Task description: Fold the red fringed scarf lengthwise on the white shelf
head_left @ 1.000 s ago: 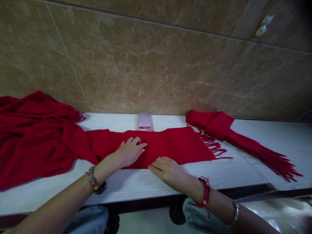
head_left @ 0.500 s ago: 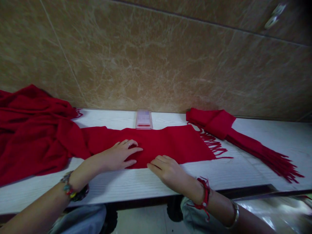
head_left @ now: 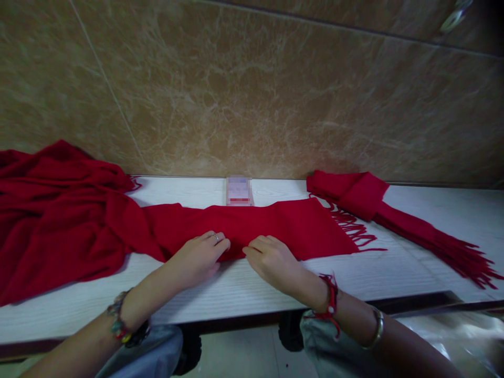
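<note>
A red fringed scarf (head_left: pixel 299 226) lies spread along the white wood-grain tabletop, its fringe pointing right. My left hand (head_left: pixel 202 257) is closed at the scarf's near edge, fingertips curled over the cloth and the thumb mostly hidden. Just to its right, my right hand (head_left: pixel 273 261) pinches the same edge with its fingers together. On the left the cloth runs up to a loose heap of red fabric (head_left: pixel 59 220); where one piece ends and another begins is unclear.
A folded red scarf (head_left: pixel 348 194) with its fringe to the lower right lies at the right. Behind the spread scarf sits a small flat packet (head_left: pixel 239 189), its print blurred. A brown marbled wall (head_left: pixel 236 94) borders the table's far side. Shiny clear plastic (head_left: pixel 464 336) shows at lower right.
My left hand has drawn toward the near edge and its spread fingers have closed on the cloth. My right hand stays at the edge. The whole view has shifted slightly.
</note>
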Demonstrator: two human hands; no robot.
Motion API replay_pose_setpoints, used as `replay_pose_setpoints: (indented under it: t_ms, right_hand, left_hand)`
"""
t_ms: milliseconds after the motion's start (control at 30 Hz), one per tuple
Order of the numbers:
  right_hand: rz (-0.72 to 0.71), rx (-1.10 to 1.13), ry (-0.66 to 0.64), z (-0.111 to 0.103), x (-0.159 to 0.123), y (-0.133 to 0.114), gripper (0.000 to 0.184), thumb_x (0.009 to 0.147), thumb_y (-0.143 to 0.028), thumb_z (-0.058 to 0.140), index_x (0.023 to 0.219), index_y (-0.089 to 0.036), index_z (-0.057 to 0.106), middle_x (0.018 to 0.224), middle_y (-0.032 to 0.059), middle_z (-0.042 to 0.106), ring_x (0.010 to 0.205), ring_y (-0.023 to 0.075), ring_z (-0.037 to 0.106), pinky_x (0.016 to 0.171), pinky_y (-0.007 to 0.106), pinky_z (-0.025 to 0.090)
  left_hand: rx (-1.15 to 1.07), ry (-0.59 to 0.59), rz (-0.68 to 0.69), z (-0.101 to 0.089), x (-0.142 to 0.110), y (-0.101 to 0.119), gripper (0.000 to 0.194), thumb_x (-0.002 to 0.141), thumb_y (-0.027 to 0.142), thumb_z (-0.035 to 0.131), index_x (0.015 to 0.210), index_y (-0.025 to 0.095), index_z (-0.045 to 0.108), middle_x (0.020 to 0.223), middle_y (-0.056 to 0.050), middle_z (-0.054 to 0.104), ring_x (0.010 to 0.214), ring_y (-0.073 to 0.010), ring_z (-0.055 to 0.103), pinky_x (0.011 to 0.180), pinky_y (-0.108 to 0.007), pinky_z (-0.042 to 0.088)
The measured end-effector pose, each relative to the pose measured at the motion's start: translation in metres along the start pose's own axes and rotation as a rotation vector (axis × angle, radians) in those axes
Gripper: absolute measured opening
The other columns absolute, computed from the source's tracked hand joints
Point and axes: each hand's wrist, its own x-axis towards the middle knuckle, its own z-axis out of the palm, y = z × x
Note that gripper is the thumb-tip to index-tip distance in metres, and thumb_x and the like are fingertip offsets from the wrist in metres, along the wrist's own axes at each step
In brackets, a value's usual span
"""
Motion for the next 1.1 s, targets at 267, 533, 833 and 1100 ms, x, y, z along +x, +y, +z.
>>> replay_pose_setpoints:
  t_ms: [267,533,833,1100]
  right_hand:
    - [0.058,0.045,0.142,0.005,0.0,0.002,0.009,0.083,-0.015,0.052,0.083,-0.015,0.061,0.077,0.0051,0.062,0.072,0.017,0.052,0.067,0.03,0.037]
    - [-0.038,0.022,0.077,0.001,0.007,-0.004,0.009,0.083,-0.013,0.053,0.081,-0.015,0.061,0.073,0.0031,0.06,0.069,0.0158,0.049,0.062,0.029,0.033]
    - [-0.128,0.008,0.145,0.008,-0.002,-0.006,0.012,0.085,-0.013,0.051,0.078,-0.015,0.06,0.072,0.0026,0.057,0.068,0.0157,0.046,0.06,0.029,0.031]
    - [-0.201,0.078,0.043,0.005,-0.007,-0.005,0.015,0.087,-0.016,0.049,0.094,-0.016,0.062,0.082,0.0044,0.06,0.074,0.0155,0.05,0.066,0.027,0.04]
  left_hand:
    - [-0.192,0.185,0.032,0.01,0.001,-0.011,0.018,0.081,0.01,0.043,0.088,0.017,0.058,0.085,-0.002,0.059,0.078,-0.014,0.055,0.071,-0.024,0.045]
    - [-0.169,0.196,0.088,0.012,0.002,-0.016,0.014,0.081,0.016,0.047,0.087,0.017,0.059,0.083,-0.003,0.06,0.076,-0.0137,0.055,0.069,-0.023,0.043]
    - [0.064,0.23,0.254,0.007,-0.006,-0.014,0.023,0.083,0.009,0.041,0.079,0.019,0.061,0.07,-0.001,0.054,0.063,-0.0118,0.048,0.057,-0.022,0.035]
    - [-0.089,0.093,0.266,0.001,-0.01,-0.016,0.024,0.077,0.007,0.047,0.091,0.021,0.061,0.081,-0.001,0.056,0.074,-0.0121,0.052,0.065,-0.02,0.04]
